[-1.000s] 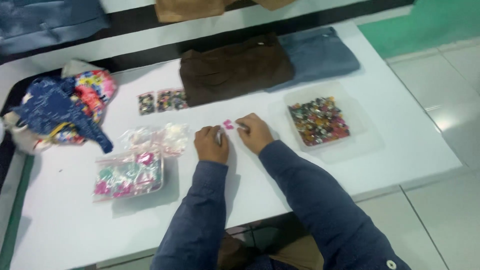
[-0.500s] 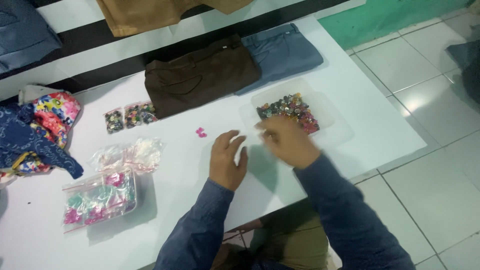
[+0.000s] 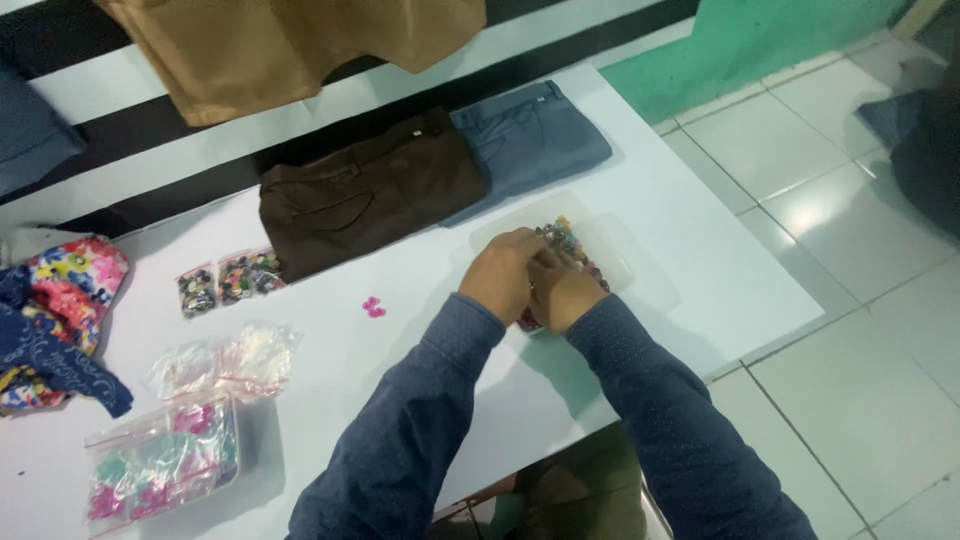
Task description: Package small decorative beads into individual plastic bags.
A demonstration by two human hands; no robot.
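Observation:
A clear shallow plastic tray [image 3: 610, 250] with several small multicoloured buttons [image 3: 562, 236] lies on the white table [image 3: 700, 300]. My left hand [image 3: 500, 275] and my right hand [image 3: 565, 292] are pressed together over the near half of the tray, fingers curled down into the buttons. The fingertips are hidden, so I cannot see whether either hand holds a button. A small pink button pair [image 3: 373, 307] lies alone on the table, left of my left hand. Both arms wear dark blue sleeves.
Folded brown trousers [image 3: 365, 190] and folded blue jeans [image 3: 530, 145] lie behind the tray. Small bags of buttons [image 3: 230, 280], clear bags [image 3: 225, 360], a bag of pink and green pieces [image 3: 160, 462] and floral cloth [image 3: 60, 310] sit at the left. Tiled floor lies right.
My right hand went from the pink buttons to the tray, then my left hand followed and joined it there. The pink buttons stayed on the table.

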